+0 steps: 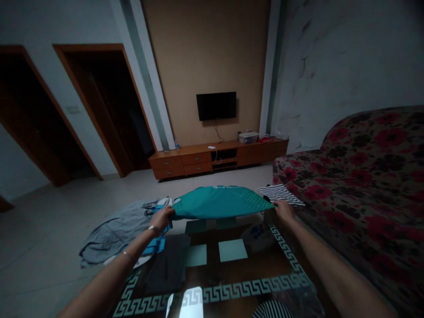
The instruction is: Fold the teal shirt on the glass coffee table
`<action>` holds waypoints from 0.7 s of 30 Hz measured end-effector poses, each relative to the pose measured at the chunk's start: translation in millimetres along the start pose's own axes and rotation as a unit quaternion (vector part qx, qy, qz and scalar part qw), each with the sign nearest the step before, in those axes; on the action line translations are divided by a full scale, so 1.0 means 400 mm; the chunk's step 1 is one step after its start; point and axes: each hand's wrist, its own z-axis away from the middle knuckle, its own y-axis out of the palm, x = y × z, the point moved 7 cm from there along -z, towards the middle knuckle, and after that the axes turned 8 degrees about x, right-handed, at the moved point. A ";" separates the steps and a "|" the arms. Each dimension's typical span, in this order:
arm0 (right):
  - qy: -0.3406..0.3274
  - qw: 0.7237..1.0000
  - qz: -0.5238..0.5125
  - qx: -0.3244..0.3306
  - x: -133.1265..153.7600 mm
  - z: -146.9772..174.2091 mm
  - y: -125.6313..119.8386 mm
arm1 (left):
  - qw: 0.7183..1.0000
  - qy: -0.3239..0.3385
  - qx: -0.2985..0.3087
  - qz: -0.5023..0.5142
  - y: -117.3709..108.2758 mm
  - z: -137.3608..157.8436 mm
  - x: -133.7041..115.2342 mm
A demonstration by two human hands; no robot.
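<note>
A teal garment (218,202) with pale lettering near its far edge is stretched out in the air above the glass table (228,289). My left hand (162,217) grips its left end, fingers closed. At the opposite end, my right hand (283,210) pinches the other corner. Left of the table's far half lies a heap of clothes, with a grey garment (122,227) and a bright blue one (155,244) showing. Beyond my right hand is a black-and-white striped cloth (281,194). Whether the teal garment touches the tabletop is unclear.
A flower-patterned sofa (361,176) runs along the right side. Across the room, a low wooden cabinet (198,161) stands beneath a wall-mounted television (217,106), with a plastic box (248,137) on it. Two dark doorways open on the left.
</note>
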 end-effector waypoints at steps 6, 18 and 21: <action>-0.037 0.996 0.033 0.070 -0.087 0.182 0.167 | 0.994 -0.031 0.105 -0.007 0.296 0.139 0.016; -0.002 0.996 0.035 0.084 -0.198 0.459 0.154 | 0.983 -0.108 0.134 0.063 0.500 0.438 -0.014; 0.005 0.996 0.031 0.086 -0.215 0.506 0.142 | 0.983 -0.109 0.130 0.070 0.491 0.511 -0.042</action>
